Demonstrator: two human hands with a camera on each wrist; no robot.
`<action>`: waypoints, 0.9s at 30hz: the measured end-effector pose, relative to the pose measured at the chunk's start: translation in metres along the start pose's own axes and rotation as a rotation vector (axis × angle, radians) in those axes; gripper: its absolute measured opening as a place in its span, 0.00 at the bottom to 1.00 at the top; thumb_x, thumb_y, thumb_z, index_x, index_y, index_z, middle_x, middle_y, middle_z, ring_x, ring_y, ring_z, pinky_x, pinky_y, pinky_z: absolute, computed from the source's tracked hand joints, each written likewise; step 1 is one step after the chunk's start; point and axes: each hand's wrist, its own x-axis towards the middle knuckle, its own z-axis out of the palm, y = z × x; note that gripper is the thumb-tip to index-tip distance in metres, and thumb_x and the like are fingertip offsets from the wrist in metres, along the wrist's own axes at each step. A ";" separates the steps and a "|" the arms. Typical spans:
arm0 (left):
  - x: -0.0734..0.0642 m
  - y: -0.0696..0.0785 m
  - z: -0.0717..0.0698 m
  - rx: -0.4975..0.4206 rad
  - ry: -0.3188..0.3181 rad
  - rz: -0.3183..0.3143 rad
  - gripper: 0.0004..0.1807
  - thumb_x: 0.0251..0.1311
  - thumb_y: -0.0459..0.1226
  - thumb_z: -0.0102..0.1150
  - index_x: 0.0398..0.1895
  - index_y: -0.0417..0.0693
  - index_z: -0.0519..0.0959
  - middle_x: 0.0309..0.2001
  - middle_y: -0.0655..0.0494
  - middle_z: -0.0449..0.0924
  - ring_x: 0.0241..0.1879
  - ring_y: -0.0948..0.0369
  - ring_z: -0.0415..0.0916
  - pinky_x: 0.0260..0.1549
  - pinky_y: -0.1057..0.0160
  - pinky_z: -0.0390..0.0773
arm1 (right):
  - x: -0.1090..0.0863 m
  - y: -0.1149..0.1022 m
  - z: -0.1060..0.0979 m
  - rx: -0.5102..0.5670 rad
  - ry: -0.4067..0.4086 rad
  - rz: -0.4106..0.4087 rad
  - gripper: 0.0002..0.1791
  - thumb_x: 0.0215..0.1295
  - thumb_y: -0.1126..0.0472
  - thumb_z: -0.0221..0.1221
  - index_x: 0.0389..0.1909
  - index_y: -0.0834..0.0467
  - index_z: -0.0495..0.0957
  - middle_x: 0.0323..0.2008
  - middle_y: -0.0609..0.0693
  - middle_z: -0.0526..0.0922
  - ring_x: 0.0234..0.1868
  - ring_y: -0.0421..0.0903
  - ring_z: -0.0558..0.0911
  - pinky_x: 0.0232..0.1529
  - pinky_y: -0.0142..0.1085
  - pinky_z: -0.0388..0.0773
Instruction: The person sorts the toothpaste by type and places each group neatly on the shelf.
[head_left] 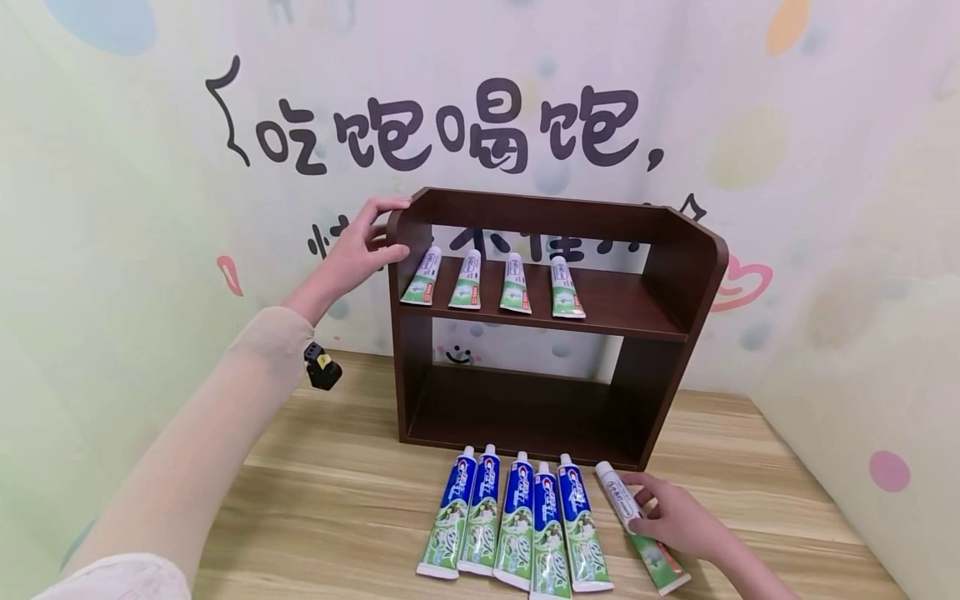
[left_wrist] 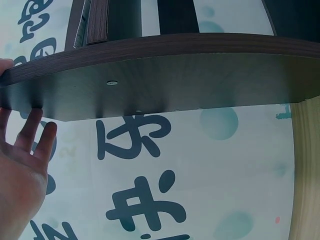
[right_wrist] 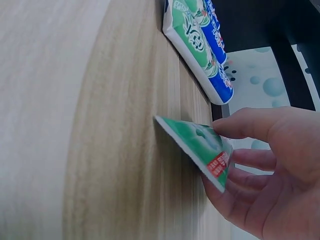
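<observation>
My right hand (head_left: 678,521) grips a white-and-green toothpaste tube (head_left: 660,565) at the table's right front, thumb on one side and fingers on the other. In the right wrist view the tube's flat green end (right_wrist: 197,145) sticks out from the fingers, close over the wood. My left hand (head_left: 360,250) holds the upper left side panel of a dark brown two-tier shelf (head_left: 525,327). The left wrist view shows its fingers (left_wrist: 31,131) against the panel's outer face. Several similar white-and-green tubes (head_left: 516,285) lie in a row on the upper tier, caps toward the back.
Several blue-and-green toothpaste tubes (head_left: 517,525) lie side by side on the wooden table (head_left: 315,500), in front of the shelf and left of my right hand. A printed wall (head_left: 480,50) stands close behind the shelf. A small black device (head_left: 322,367) sits at my left wrist.
</observation>
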 end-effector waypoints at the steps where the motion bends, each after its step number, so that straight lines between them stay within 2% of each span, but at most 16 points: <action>1: 0.000 0.000 0.000 0.000 0.000 0.000 0.32 0.63 0.30 0.57 0.70 0.54 0.62 0.75 0.60 0.59 0.68 0.47 0.68 0.61 0.54 0.72 | 0.000 0.000 0.000 -0.006 0.005 0.011 0.33 0.56 0.59 0.69 0.62 0.64 0.70 0.40 0.54 0.82 0.35 0.44 0.80 0.31 0.31 0.76; 8: 0.000 0.001 0.000 -0.003 -0.001 0.003 0.32 0.63 0.30 0.57 0.70 0.54 0.62 0.75 0.60 0.58 0.68 0.47 0.68 0.62 0.52 0.71 | 0.002 -0.006 0.002 -0.059 0.043 0.061 0.34 0.53 0.60 0.71 0.62 0.61 0.71 0.35 0.51 0.81 0.32 0.43 0.77 0.30 0.31 0.75; 14: 0.000 0.003 0.001 -0.004 0.000 0.000 0.32 0.63 0.29 0.57 0.70 0.52 0.62 0.75 0.58 0.58 0.68 0.46 0.68 0.61 0.55 0.72 | 0.004 -0.011 0.002 -0.079 0.051 0.080 0.34 0.52 0.62 0.71 0.61 0.60 0.72 0.31 0.49 0.79 0.30 0.42 0.77 0.29 0.31 0.75; 22: -0.008 0.024 0.002 -0.014 -0.014 -0.018 0.31 0.63 0.28 0.55 0.70 0.44 0.60 0.76 0.51 0.57 0.68 0.42 0.66 0.61 0.53 0.71 | 0.004 -0.015 0.002 -0.079 0.044 0.073 0.35 0.51 0.64 0.71 0.62 0.61 0.72 0.29 0.49 0.79 0.29 0.42 0.77 0.28 0.31 0.74; 27: -0.010 0.028 0.002 -0.015 -0.017 -0.027 0.31 0.63 0.28 0.55 0.70 0.44 0.60 0.76 0.50 0.57 0.69 0.43 0.66 0.63 0.48 0.70 | 0.005 -0.016 0.002 -0.086 0.046 0.088 0.34 0.50 0.65 0.70 0.61 0.60 0.72 0.26 0.48 0.78 0.28 0.42 0.76 0.29 0.32 0.74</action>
